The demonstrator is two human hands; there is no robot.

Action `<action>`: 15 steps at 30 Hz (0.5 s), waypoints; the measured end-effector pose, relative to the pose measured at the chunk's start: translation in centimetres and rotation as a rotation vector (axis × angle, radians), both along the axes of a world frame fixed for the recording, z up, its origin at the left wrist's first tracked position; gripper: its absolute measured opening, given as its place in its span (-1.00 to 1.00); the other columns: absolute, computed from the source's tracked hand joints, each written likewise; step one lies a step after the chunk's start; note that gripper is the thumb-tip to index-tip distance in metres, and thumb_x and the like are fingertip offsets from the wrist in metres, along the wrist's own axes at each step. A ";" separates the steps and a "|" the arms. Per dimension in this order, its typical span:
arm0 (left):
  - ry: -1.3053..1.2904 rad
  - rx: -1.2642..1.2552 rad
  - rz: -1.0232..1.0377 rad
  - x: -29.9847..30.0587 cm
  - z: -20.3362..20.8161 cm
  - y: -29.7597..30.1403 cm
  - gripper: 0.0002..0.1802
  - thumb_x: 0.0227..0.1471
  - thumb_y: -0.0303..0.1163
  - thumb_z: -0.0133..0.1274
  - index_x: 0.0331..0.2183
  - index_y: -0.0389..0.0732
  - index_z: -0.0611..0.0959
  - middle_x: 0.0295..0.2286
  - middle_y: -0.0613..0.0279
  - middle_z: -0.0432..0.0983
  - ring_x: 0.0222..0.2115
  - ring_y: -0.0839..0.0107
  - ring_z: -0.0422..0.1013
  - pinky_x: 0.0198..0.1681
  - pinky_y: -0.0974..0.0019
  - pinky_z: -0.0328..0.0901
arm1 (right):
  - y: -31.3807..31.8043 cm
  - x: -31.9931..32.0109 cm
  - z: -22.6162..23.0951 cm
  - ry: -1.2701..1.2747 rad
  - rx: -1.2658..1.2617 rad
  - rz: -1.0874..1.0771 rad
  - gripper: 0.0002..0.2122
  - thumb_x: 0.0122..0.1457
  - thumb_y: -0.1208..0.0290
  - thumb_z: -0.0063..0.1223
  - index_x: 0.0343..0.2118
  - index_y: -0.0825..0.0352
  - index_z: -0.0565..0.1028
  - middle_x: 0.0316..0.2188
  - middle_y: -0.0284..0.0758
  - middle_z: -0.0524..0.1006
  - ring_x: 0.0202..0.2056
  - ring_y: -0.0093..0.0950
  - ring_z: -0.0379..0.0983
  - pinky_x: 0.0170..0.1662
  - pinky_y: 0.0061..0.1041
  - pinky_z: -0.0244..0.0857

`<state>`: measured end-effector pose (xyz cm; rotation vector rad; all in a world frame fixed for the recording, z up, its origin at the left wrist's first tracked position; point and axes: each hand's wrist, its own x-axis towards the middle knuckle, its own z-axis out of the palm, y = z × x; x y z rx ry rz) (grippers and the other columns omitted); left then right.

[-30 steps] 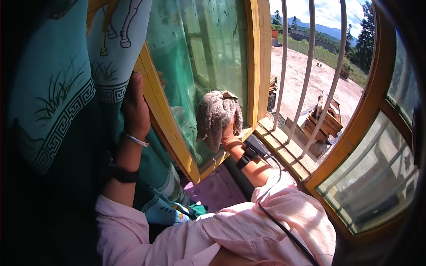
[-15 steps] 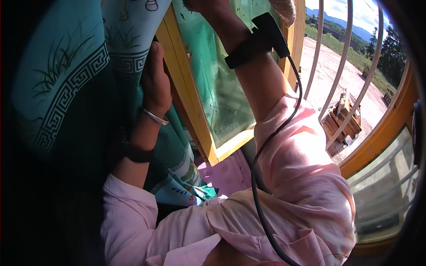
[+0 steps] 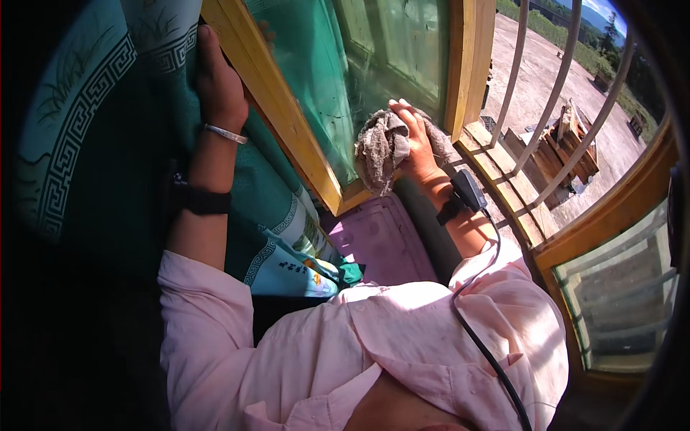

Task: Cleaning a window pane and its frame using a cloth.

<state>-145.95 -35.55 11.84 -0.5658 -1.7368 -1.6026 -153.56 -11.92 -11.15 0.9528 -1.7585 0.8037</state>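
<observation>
Down from the top of the pane, the right hand (image 3: 415, 140) now sits low on the green-tinted glass (image 3: 374, 65), near the bottom rail of the yellow wooden sash frame (image 3: 287, 118). It is closed around a grey rag (image 3: 381, 147), bunched (no clear long axis) and hanging downward, its loose end pointing at the purple sill (image 3: 377, 241). The left hand (image 3: 219, 82) grips the teal patterned curtain (image 3: 93, 144) against the frame's edge, fingers wrapped round it. White window bars (image 3: 568, 108) stand beyond.
</observation>
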 end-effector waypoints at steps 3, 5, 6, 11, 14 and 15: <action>0.069 -0.004 0.053 -1.2 -0.4 -1.1 -0.29 0.18 0.20 -0.48 0.00 -0.24 0.34 -0.21 0.00 0.48 -0.25 0.22 0.46 -0.21 0.24 0.36 | -0.3 -3.1 9.7 0.071 -0.449 0.194 -0.60 -0.24 0.54 0.26 -0.23 0.31 0.48 0.04 -0.18 0.32 0.09 -0.18 0.18 0.12 -0.31 0.12; 0.129 0.101 -0.028 -1.2 -0.1 -0.5 -0.39 0.22 0.04 -0.27 0.05 -0.28 0.34 0.01 0.16 0.32 -0.01 0.41 0.29 0.04 0.35 0.19 | -0.1 -8.0 17.6 -0.006 -0.507 0.035 -0.74 -0.20 0.45 0.24 -0.35 0.24 0.52 -0.19 -0.23 0.46 -0.09 -0.19 0.33 -0.09 -0.32 0.24; 0.116 0.102 0.000 -0.6 -0.3 -1.0 -0.39 0.22 0.04 -0.27 0.05 -0.28 0.34 0.01 0.16 0.32 -0.01 0.41 0.29 0.04 0.35 0.19 | -2.4 -6.4 21.3 -0.027 -0.611 0.289 -0.77 -0.13 0.39 0.16 -0.35 0.29 0.53 -0.21 -0.12 0.48 -0.11 -0.14 0.32 -0.06 -0.27 0.20; 0.086 0.194 0.124 -0.2 -0.2 0.7 -0.35 0.20 0.07 -0.28 0.11 -0.24 0.23 0.01 0.03 0.28 -0.04 0.28 0.32 0.01 0.30 0.25 | -6.0 -1.4 23.4 0.438 -0.608 0.224 -0.79 -0.07 0.38 0.12 -0.35 0.33 0.55 -0.18 -0.06 0.43 -0.07 -0.03 0.26 0.04 -0.19 0.10; 0.508 -0.843 1.006 -0.4 -1.2 -4.3 -0.35 0.22 0.09 -0.37 0.09 -0.24 0.25 -0.03 -0.01 0.34 -0.08 0.25 0.36 -0.05 0.26 0.29 | -9.1 0.6 11.0 0.292 -0.361 0.175 -0.56 -0.21 0.41 0.22 -0.14 0.24 0.48 -0.04 -0.18 0.40 0.06 -0.09 0.23 0.06 -0.20 0.15; 0.514 -0.834 0.979 -0.6 -1.0 -2.5 -0.35 0.22 0.09 -0.37 0.09 -0.24 0.25 -0.03 -0.01 0.34 -0.08 0.25 0.36 -0.05 0.26 0.29 | -9.3 1.4 5.7 -0.275 -0.622 0.655 -0.50 -0.19 0.40 0.21 -0.07 0.26 0.43 0.06 -0.16 0.31 0.12 -0.10 0.15 0.15 -0.22 0.06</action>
